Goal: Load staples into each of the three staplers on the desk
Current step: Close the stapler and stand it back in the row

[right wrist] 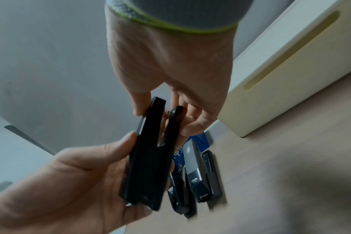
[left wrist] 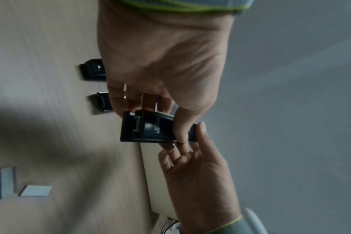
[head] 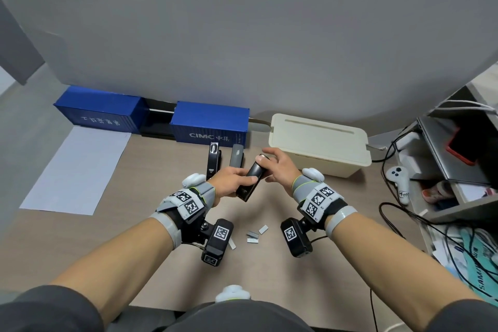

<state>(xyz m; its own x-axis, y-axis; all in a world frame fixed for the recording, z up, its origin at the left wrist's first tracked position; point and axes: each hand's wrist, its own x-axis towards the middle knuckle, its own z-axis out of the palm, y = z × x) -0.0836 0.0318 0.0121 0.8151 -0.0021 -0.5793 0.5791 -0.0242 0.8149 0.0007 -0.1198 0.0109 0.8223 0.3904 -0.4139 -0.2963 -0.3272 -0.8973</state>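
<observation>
My left hand (head: 232, 180) grips a black stapler (head: 249, 179) by its front half and holds it tilted above the desk. My right hand (head: 272, 163) pinches the stapler's far end, thumb on the top cover and fingers on the base (right wrist: 190, 125). The stapler (right wrist: 148, 159) shows a narrow gap between cover and base at that end. Two more staplers lie side by side on the desk behind: a black one (head: 213, 160) and a grey-topped one (head: 236, 156). Several loose staple strips (head: 253, 235) lie on the desk near my wrists.
A cream box (head: 318, 143) stands at the back right, close behind my right hand. Two blue container models (head: 210, 124) line the back wall. A white sheet (head: 78, 162) lies at the left. Cables and a white controller (head: 398, 178) crowd the right edge.
</observation>
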